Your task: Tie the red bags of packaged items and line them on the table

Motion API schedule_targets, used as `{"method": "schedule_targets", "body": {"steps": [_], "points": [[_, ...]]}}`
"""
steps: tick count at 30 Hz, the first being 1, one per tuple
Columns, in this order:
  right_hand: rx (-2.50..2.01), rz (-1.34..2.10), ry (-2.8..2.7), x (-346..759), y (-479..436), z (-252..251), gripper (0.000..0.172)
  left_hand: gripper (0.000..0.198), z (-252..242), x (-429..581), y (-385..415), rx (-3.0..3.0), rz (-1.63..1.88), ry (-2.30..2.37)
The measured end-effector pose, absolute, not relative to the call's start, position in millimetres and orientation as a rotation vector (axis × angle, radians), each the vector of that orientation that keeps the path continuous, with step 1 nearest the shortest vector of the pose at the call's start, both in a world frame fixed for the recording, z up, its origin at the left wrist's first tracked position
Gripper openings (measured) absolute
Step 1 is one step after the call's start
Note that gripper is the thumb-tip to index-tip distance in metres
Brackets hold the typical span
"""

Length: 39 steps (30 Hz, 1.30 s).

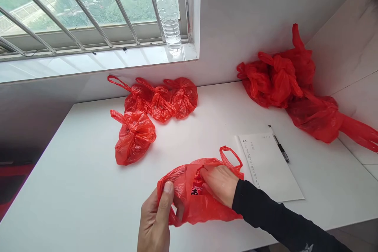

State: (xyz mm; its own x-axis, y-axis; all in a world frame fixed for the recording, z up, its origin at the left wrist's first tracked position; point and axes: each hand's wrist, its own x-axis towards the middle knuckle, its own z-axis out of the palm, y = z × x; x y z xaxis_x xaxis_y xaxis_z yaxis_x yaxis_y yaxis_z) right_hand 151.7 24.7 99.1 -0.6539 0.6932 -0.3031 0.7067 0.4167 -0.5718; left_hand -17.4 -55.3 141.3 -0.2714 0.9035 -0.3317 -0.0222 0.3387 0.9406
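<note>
A red plastic bag (203, 208) lies opened near the table's front edge, one loop handle sticking up at its far right. My left hand (158, 212) pinches the bag's left rim between thumb and fingers. Into the bag's mouth reaches my right hand (220, 183), its fingers bent down and their tips hidden. Beside those fingers, inside the bag, shows a red packet (197, 189) with black and white print. Whether the right fingers grip it cannot be made out.
Several knotted red bags (161, 102) sit along the wall, with another knotted bag (134, 138) nearer. More red bags (280, 75) fill the right corner. A written notebook (271, 165) and a pen (280, 147) lie at right. A water bottle (168, 12) stands on the windowsill (118, 61).
</note>
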Motion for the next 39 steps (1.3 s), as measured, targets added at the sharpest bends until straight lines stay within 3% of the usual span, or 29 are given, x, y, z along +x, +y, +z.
{"method": "schedule_targets", "body": {"steps": [5,10,15,18,22,29,34,39], "points": [[1.269,-1.028,2.661,154,22,95,0.008,0.053,141,-17,-54,0.835,1.106,1.59],[1.396,-0.8,2.595,166,15,107,0.017,0.051,145,-19,-53,0.84,1.123,1.653],[1.215,-0.672,2.393,165,9,121,0.024,0.053,143,-18,-53,0.87,1.125,1.601],[1.23,-0.614,2.359,165,9,117,0.013,0.053,143,-17,-54,0.858,1.122,1.577],[1.275,-0.51,2.343,167,13,103,0.034,0.052,144,-16,-55,0.822,1.121,1.534],[1.28,-0.466,2.386,168,18,93,0.028,0.05,140,-13,-57,0.772,1.096,1.456],[1.255,-0.444,2.372,167,9,95,0.037,0.05,139,-15,-57,0.762,1.102,1.492],[1.196,-0.512,2.369,161,6,95,0.019,0.05,137,-15,-55,0.772,1.1,1.493]]}}
